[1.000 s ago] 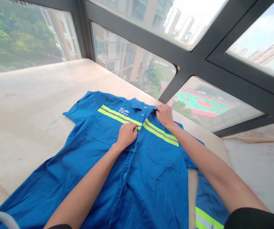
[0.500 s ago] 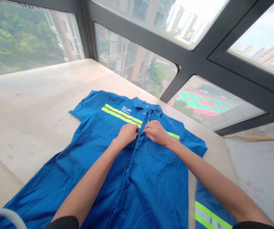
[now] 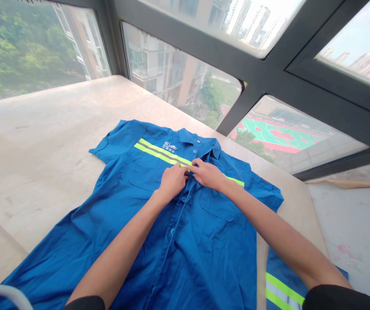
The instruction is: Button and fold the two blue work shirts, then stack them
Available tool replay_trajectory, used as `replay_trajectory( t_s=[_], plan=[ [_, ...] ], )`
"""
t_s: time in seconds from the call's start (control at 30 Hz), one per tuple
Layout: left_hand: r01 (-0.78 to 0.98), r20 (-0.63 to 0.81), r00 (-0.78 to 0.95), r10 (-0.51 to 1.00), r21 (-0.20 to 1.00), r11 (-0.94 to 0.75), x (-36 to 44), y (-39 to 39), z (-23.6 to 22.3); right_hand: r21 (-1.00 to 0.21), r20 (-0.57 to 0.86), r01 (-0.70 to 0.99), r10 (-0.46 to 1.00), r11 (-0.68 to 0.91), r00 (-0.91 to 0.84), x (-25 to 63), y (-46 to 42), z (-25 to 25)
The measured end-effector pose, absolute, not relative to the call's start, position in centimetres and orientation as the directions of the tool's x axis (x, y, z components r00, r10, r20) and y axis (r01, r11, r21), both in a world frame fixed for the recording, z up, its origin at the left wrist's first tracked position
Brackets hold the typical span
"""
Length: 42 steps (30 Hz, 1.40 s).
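A blue work shirt (image 3: 146, 189) with yellow-and-grey reflective stripes lies spread, front up, its collar pointing away from me. My left hand (image 3: 174, 181) is closed on the front placket at chest-stripe height. Against it, my right hand (image 3: 208, 174) pinches the shirt's other front edge, and the fingertips of both hands meet. What sits between the fingertips is partly hidden. Below the hands, a button (image 3: 184, 199) and a lower button (image 3: 172, 231) show on the placket. Another button (image 3: 195, 151) shows near the collar.
The shirt rests on a pale stone-like ledge (image 3: 43, 125) below dark-framed windows (image 3: 256, 86). Another blue garment (image 3: 282, 271) with reflective stripes lies at lower right, beside a flowered white surface (image 3: 349, 224). A white curved bar (image 3: 7, 292) is at lower left.
My right hand has shifted left, so its fingertips now touch my left hand. The placket below has opened a little, showing more of the buttons. The view has shifted slightly.
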<state>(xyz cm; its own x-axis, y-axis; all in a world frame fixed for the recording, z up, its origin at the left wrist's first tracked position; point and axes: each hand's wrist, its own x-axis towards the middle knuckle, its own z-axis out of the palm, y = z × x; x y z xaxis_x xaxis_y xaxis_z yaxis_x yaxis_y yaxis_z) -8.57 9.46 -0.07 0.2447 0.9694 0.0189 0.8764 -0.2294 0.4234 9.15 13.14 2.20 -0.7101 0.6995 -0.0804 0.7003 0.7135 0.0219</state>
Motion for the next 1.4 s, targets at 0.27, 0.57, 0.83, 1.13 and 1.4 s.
replay_trajectory(
  t_s=[0.27,0.57,0.83,1.13,1.4],
  plan=[
    [0.823,0.012,0.271,0.963,0.516,-0.238,-8.6,9.5,-0.5,-0.071,-0.179,0.629,0.610,0.774,-0.772,8.8,14.3,2.7],
    [0.536,0.018,0.135,0.991,0.840,-0.089,-8.5,10.0,-0.7,-0.085,0.048,0.551,0.556,0.830,-0.830,10.3,13.7,1.9],
    [0.052,-0.247,0.047,0.968,0.968,0.245,-8.2,10.7,-1.2,-0.171,0.352,0.475,0.504,0.863,-0.789,11.0,13.4,-0.1],
    [0.029,-0.221,0.028,0.975,0.975,0.220,-7.6,10.2,-0.7,-0.230,0.460,0.557,0.593,0.798,-0.661,10.8,12.4,-2.3],
    [0.152,-0.175,0.075,0.982,0.975,0.162,-8.0,10.2,-0.9,-0.193,0.530,0.579,0.581,0.792,-0.618,11.0,12.2,-2.9]
  ],
)
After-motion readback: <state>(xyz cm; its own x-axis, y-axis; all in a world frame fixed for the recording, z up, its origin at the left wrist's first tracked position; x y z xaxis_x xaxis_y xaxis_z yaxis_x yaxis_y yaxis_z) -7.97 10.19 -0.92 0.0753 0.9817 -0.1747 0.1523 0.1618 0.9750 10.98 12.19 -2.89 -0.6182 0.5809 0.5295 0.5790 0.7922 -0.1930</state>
